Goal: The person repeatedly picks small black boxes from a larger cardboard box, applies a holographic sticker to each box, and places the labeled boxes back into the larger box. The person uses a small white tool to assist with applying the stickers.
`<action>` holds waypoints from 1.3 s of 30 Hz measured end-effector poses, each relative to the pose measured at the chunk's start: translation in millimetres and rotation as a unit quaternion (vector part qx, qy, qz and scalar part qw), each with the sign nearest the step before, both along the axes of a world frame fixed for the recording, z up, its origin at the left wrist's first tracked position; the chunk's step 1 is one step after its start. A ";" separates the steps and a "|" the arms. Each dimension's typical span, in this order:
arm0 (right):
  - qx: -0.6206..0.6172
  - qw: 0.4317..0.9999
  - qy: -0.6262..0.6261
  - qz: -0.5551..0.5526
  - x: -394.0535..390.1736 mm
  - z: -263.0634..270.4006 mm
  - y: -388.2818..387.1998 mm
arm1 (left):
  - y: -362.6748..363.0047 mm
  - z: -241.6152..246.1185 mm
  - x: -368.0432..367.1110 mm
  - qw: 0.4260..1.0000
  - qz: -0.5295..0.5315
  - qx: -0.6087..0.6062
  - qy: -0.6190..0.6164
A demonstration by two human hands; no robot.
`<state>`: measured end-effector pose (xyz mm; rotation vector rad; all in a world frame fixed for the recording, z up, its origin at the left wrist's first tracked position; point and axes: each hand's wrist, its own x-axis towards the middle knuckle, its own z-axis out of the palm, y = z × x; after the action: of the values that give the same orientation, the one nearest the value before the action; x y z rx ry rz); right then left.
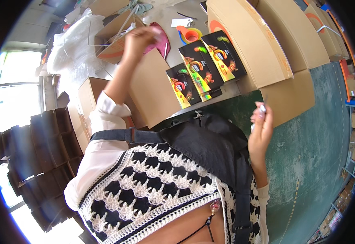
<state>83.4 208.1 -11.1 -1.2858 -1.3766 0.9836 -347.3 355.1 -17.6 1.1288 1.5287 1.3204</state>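
Note:
My left hand [142, 39], blurred, is raised over a magenta cloth or bag [162, 42] beside an open cardboard box [112, 50]. Whether its curled fingers hold anything is unclear. Low at the right, off the table's edge, my right hand [261, 128] pinches a small slim object [266, 100] with a dark, thin tip; its kind is too small to tell. Between the hands, three black printed boxes [198, 67] with colourful pictures lie in a slanting row on the table [172, 39]. Part of another black box [213, 93] shows beneath them.
A cardboard flap [154, 88] rises left of the black boxes. Large open cartons [247, 39] stand at the right. Tape rolls [191, 36] and white paper [181, 22] lie farther back. Clear plastic wrap [73, 45] and stacked brown cartons [49, 137] fill the left. Shelves [354, 122] line the far right.

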 end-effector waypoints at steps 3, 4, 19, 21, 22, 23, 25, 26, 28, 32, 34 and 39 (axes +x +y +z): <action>-0.042 0.995 0.074 -0.050 15.0 -2.6 7.0 | 58.7 -36.2 -189.6 0.971 0.219 0.066 -0.065; -0.041 0.993 0.085 -0.065 19.4 -0.5 13.6 | 67.2 -42.3 -232.8 0.952 0.269 0.061 -0.130; -0.067 0.936 0.246 -0.242 72.3 -69.6 98.6 | 92.0 -101.5 -422.0 0.933 0.352 0.033 -0.063; -0.062 0.938 0.277 -0.201 59.5 -60.2 96.0 | 103.9 -106.6 -399.4 0.928 0.339 0.038 -0.151; -0.057 0.937 0.291 -0.184 57.6 -55.7 94.6 | 115.1 -102.7 -375.7 0.914 0.335 0.047 -0.226; -0.059 0.931 0.319 -0.166 58.5 -55.1 92.5 | 121.8 -96.0 -354.1 0.918 0.339 0.022 -0.204; -0.065 0.914 0.382 -0.120 58.5 -59.8 91.2 | 124.6 -79.3 -330.1 0.923 0.354 -0.022 -0.150; -0.061 0.915 0.392 -0.081 66.2 -72.4 89.8 | 129.7 -77.1 -326.2 0.925 0.356 -0.025 -0.131; -0.062 0.907 0.404 -0.100 39.7 -70.2 84.7 | 135.3 -64.6 -346.0 0.935 0.334 0.047 -0.107; -0.107 0.945 0.296 0.086 -6.2 -73.6 60.5 | 189.4 -9.4 -277.9 0.938 0.226 0.248 -0.084; -0.038 0.991 0.075 0.107 -27.6 -88.8 50.3 | 197.8 56.2 -155.4 0.955 0.093 0.279 0.036; -0.043 0.988 0.058 0.136 -41.8 -96.4 44.6 | 246.0 69.0 60.7 0.705 -0.358 0.308 0.529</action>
<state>41.7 252.7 -107.4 -1.1019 -1.4566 1.2963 -286.6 601.1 51.4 2.9036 0.9918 0.5442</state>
